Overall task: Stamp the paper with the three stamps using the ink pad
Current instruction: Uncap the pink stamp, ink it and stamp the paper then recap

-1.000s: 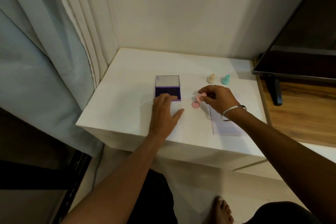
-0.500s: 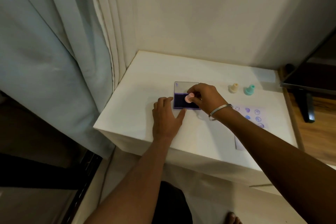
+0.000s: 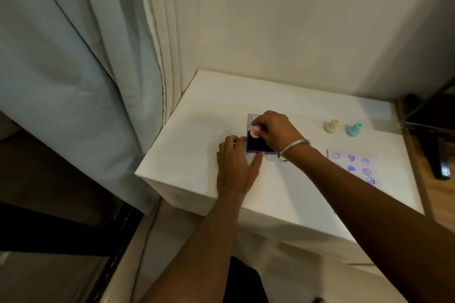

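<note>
Left hand (image 3: 235,166) spread flat on the white table (image 3: 192,145), fingertips touching the open purple ink pad (image 3: 258,146), right hand (image 3: 272,130) pinching a pink round stamp (image 3: 255,132) over the pad, stamped white paper (image 3: 354,167) right of the pad, cream stamp (image 3: 331,126) and teal stamp (image 3: 354,129) upright beyond the paper.

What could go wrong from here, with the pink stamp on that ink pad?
1. The right hand holds the pink stamp over the dark ink pad; its fingers sit close to the ink and might pick some up.
2. Carrying the inked stamp to the paper, the wrist could brush and smear prints already there.
3. The left hand steadies the pad only at its corner, so it may slide.
</note>
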